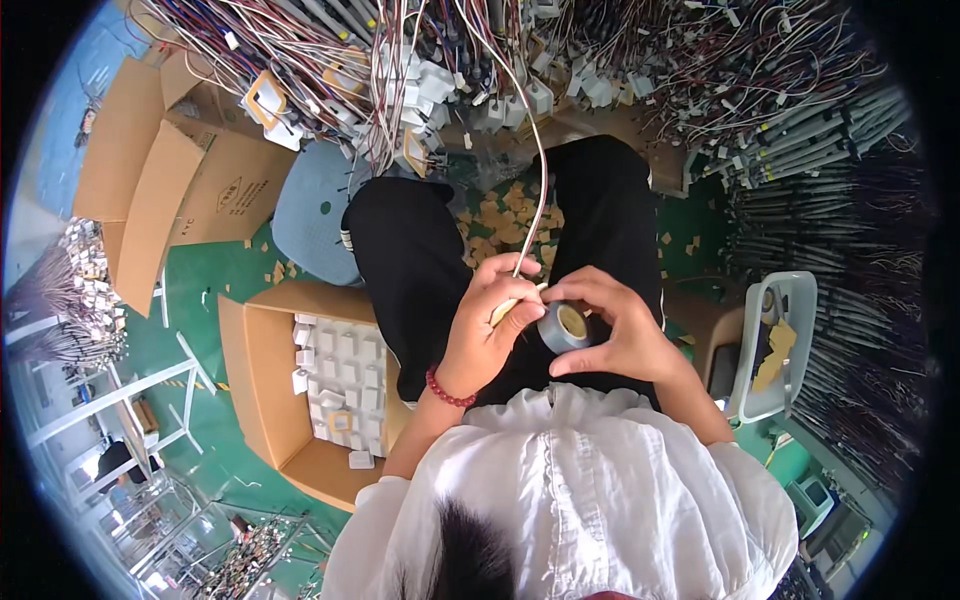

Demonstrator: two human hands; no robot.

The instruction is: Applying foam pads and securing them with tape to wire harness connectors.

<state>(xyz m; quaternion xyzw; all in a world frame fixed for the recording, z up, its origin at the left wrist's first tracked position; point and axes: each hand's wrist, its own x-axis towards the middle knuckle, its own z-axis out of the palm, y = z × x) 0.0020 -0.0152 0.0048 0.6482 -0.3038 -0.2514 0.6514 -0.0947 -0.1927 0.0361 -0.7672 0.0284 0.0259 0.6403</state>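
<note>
My left hand (477,335), with a red bead bracelet at the wrist, pinches a thin white and brown cable (541,190) above my lap. The cable hangs down from the wire bundles at the far side. A small yellowish piece (503,311) shows between the thumb and fingers of that hand. My right hand (632,335) is curled around a roll of grey tape (554,334) with a yellow-brown core. Both hands almost meet at the tape's near-left edge. The exact contact between cable and tape is hidden by the fingers.
Dense wire bundles (300,60) with white connectors line the far side. Left are an open carton (262,425) of white parts, a blue stool (315,215) and another carton (225,195). A white bin (797,345) stands right. Yellowish scraps (510,215) litter the green floor.
</note>
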